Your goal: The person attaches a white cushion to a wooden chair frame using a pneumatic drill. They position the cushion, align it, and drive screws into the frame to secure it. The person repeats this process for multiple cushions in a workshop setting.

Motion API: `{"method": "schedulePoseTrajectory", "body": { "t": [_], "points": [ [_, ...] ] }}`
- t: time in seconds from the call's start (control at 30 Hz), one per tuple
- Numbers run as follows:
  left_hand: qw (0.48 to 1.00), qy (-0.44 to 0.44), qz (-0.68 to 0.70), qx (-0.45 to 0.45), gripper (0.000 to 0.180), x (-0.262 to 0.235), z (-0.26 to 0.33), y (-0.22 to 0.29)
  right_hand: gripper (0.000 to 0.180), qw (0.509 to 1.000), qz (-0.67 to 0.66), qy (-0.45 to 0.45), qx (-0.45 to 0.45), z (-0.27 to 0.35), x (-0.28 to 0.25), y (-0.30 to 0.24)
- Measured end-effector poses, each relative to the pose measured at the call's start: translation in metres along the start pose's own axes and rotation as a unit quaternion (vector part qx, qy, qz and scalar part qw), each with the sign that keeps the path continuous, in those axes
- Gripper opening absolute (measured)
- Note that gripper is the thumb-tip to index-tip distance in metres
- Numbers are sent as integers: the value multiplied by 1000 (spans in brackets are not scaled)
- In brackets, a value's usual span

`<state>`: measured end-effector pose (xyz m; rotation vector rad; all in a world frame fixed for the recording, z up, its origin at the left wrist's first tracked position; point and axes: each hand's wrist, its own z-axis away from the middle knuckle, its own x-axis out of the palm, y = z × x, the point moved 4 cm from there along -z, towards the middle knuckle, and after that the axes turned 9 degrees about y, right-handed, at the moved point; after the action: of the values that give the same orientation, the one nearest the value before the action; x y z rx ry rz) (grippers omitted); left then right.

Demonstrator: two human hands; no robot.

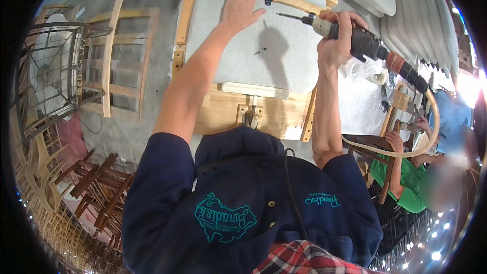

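Observation:
My left hand (240, 8) lies open with its fingers stretched over a light wooden rail (291, 1) at the far end of a white padded panel (228, 58). Two small dark fittings sit along the rail, one on each side of that hand. My right hand (339, 38) is wrapped round a power screwdriver (364, 43) with a hose at its back end. Its long thin bit (289, 16) points left, just right of the nearer fitting (268, 1). A couple of small dark screws (257, 53) appear on the panel, beside the tool's shadow.
A wooden bench (218, 114) with a clamp (248, 114) is right before me. Left are a caged fan (48, 73), wooden frames (122, 61) and dark wood pieces (104, 193). White panels (416, 20) lean far right. The hose (431, 122) loops near a co-worker in green (406, 177).

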<state>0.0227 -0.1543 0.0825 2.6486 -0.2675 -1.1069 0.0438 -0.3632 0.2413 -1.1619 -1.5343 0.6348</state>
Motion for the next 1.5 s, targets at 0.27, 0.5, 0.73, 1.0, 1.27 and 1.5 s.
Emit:
{"method": "schedulePoseTrajectory", "body": {
  "t": [0.27,0.5,0.73,1.0,1.27,1.5],
  "points": [
    [998,18,59,4,45,22,-13,-3,6,992,57,-67,-89,-34,5,56],
    [997,-17,69,-23,48,31,-13,-10,7,972,148,-101,-155,-51,10,85],
    [996,-13,85,-34,46,29,-15,-10,9,990,89,-88,-58,-43,26,86],
    [995,-2,90,-37,47,29,-15,-9,13,979,180,-82,-45,-35,42,68],
    [995,-5,91,-34,45,28,-15,-10,19,951,273,-132,-57,-43,50,76],
    [994,14,105,-25,43,31,-15,-11,15,977,203,-54,-28,-53,58,116]
  ]
}}
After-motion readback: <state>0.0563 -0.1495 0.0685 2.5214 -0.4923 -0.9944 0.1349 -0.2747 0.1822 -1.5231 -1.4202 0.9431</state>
